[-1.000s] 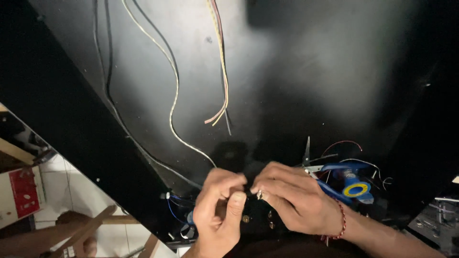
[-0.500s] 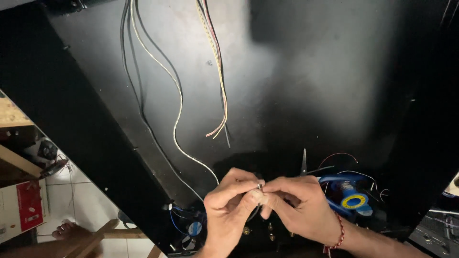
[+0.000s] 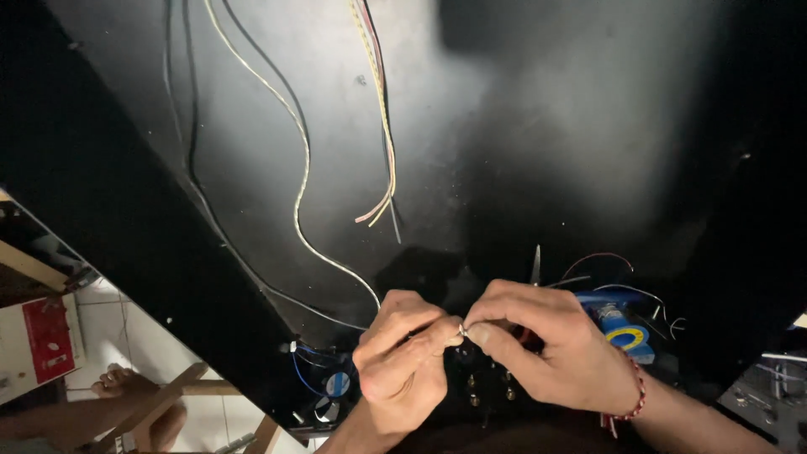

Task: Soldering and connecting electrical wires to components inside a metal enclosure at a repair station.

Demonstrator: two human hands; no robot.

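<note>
Two hands meet at the near edge of the black panel: left hand and right hand both pinch, fingertip to fingertip, a small pale wire end between them. A whitish wire snakes down the panel toward the left hand; a loose bundle of coloured wires hangs at centre. Just right of the right hand sits a blue-and-yellow tape roll
</note>
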